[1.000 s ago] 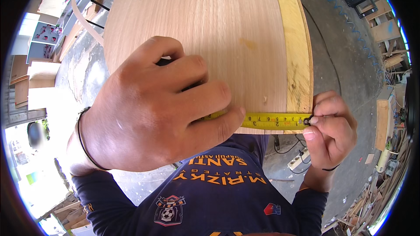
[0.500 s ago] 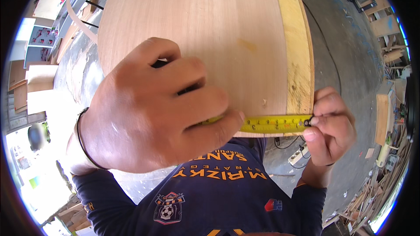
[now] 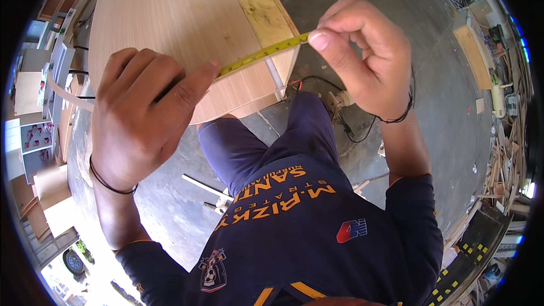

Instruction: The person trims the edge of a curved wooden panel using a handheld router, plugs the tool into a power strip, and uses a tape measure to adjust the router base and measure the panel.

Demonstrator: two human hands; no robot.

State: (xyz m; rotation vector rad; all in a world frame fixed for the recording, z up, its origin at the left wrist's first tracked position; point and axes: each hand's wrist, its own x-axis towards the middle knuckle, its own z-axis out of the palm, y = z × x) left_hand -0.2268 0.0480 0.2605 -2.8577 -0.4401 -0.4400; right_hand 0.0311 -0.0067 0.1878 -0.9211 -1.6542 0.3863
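Note:
A yellow tape measure [image 3: 265, 54] stretches between my two hands, over the near edge of a wooden cabinet [image 3: 170, 17] with a pale wood-grain top. My left hand [image 3: 144, 107] is closed round the tape at its left part, thumb and fingers together; whether a case sits in the palm is hidden. With thumb and forefinger my right hand [image 3: 362, 51] pinches the tape's end, just past the cabinet's right corner. A yellowish raw-wood strip [image 3: 252, 3] runs along the right side of the top.
Black cable [image 3: 323, 82] lies by the cabinet's right foot. Pale offcuts [image 3: 207, 186] rest on the floor below my left arm. Along the right stand wood scraps [image 3: 498, 158] and an upright wooden board [image 3: 475, 56]. Panels and boxes [image 3: 37, 141] are stacked at the left.
My view has pulled back from the cabinet. Both hands have risen off the top's near edge with the tape, and the right one has moved up and left in the picture.

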